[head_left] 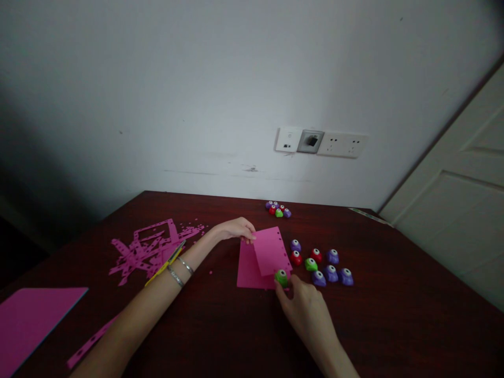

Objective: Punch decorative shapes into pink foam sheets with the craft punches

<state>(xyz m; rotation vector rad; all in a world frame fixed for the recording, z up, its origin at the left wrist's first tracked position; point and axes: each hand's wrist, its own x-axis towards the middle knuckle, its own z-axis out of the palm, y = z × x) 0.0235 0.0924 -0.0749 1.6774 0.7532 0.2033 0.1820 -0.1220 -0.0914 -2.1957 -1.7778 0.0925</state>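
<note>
My left hand (239, 229) pinches the upper left corner of a pink paper sheet (270, 252) and holds it tilted. Small holes run down the right side of this sheet. Under it lies another pink sheet (248, 278) on the table. At the sheet's lower right corner, my right hand (309, 304) grips a small green craft punch (281, 277) with a round, eye-like button. Whether the paper sits inside the punch's slot I cannot tell. Just right of the paper stand several similar punches, among them a red one (296, 258), a green one (311, 264) and a purple one (333, 256).
More punches (279, 212) cluster near the wall. Left of my forearm lie punched pink scraps (153, 252) and a yellow cutter (163, 265), partly hidden. A pink stack (35, 320) is at the front left, near a punched strip (92, 338). Wall sockets (342, 145) are above the table.
</note>
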